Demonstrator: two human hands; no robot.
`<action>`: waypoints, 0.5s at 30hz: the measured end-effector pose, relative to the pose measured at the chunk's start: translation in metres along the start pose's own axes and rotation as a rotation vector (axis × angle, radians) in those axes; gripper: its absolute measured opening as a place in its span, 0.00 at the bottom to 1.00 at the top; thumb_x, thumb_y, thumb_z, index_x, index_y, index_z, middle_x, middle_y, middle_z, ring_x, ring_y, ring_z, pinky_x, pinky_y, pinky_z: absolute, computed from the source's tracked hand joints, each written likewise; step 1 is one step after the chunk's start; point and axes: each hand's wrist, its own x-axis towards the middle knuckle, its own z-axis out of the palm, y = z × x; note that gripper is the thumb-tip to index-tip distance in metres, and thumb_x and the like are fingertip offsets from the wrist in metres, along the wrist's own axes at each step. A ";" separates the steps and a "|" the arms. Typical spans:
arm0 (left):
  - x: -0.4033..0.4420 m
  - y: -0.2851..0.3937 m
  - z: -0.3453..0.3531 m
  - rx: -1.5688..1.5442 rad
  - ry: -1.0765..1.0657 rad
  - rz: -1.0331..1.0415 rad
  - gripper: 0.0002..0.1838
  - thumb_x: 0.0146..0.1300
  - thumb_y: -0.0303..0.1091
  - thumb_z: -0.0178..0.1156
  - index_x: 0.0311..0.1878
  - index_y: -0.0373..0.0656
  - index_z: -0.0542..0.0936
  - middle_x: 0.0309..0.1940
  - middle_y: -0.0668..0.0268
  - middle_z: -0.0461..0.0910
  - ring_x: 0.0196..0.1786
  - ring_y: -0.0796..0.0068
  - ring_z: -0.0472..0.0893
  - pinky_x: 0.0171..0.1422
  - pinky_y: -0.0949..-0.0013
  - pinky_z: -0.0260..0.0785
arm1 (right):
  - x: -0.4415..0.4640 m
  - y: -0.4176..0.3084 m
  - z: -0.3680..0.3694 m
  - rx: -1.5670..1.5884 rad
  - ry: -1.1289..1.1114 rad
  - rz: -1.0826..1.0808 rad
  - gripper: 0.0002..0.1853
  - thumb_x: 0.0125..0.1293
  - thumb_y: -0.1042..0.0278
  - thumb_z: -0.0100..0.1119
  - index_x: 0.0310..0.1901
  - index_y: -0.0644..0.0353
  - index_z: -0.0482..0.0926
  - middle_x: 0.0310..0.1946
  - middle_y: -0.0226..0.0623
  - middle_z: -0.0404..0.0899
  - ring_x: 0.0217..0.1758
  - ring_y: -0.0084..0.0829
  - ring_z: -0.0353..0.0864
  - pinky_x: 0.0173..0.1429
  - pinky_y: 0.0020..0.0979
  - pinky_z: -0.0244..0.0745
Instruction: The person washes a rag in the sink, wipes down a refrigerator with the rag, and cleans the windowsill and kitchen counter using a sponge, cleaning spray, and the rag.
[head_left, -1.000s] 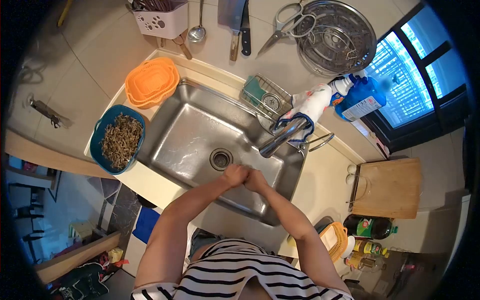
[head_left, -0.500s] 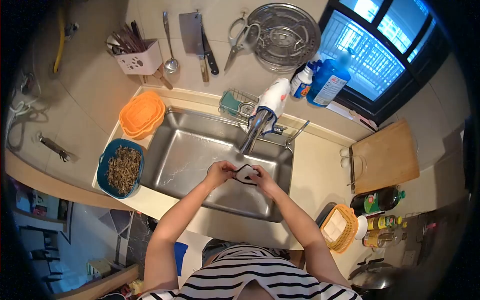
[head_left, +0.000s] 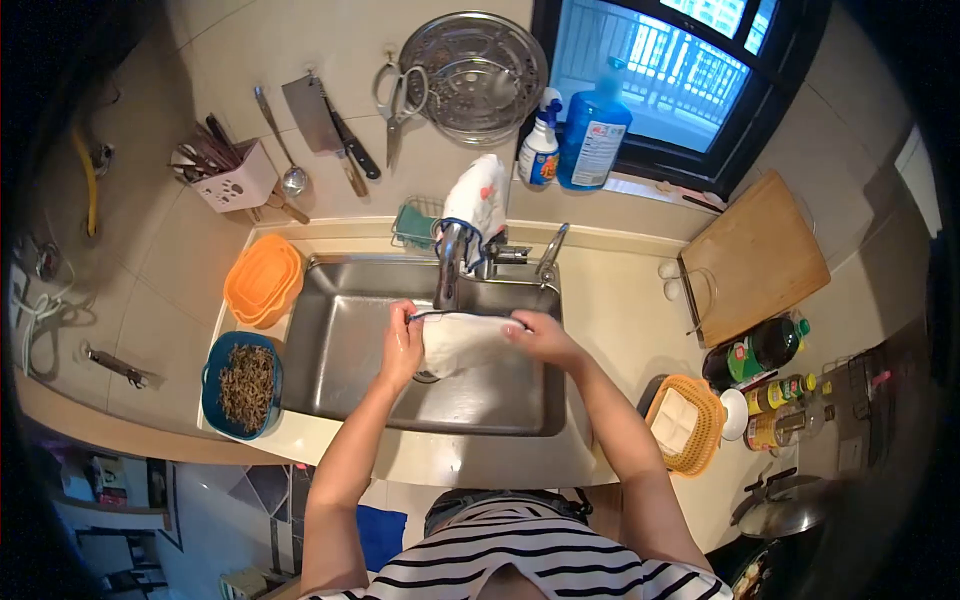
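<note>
A white cloth with a dark blue border is stretched out over the metal sink. My left hand pinches its left corner, fingers closed on the dark edge. At the opposite corner, my right hand grips the same border. The cloth hangs down between both hands, just in front of the faucet spout. Over the top of the faucet lies another white cloth with red spots and a blue edge.
Left of the sink stand orange baskets and a teal basket of brown dried pieces. On the right are a yellow basket, bottles and a cutting board. A cleaver and scissors hang on the wall.
The bunched cloth between my hands is now spread wide and hanging. My hands have moved farther apart, and the head view has shifted.
</note>
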 end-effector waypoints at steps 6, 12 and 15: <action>0.011 0.028 -0.010 0.121 -0.177 -0.386 0.04 0.56 0.27 0.52 0.34 0.42 0.67 0.20 0.68 0.66 0.21 0.81 0.62 0.25 0.76 0.57 | -0.018 -0.020 -0.040 0.053 -0.362 0.407 0.20 0.51 0.57 0.57 0.38 0.66 0.71 0.32 0.44 0.75 0.37 0.44 0.73 0.43 0.36 0.67; -0.025 0.088 0.064 -0.393 -0.536 -0.350 0.12 0.53 0.29 0.57 0.40 0.45 0.68 0.23 0.78 0.60 0.22 0.90 0.56 0.25 0.84 0.51 | -0.061 0.022 -0.004 -0.009 0.615 0.844 0.24 0.45 0.68 0.58 0.46 0.60 0.65 0.43 0.43 0.67 0.53 0.41 0.62 0.55 0.39 0.56; -0.033 0.093 0.111 -0.697 -0.770 -0.411 0.13 0.55 0.34 0.55 0.44 0.44 0.67 0.26 0.75 0.67 0.24 0.88 0.64 0.29 0.83 0.59 | -0.113 0.055 0.073 0.055 0.552 0.735 0.28 0.46 0.67 0.57 0.51 0.56 0.61 0.47 0.41 0.66 0.56 0.36 0.61 0.58 0.37 0.54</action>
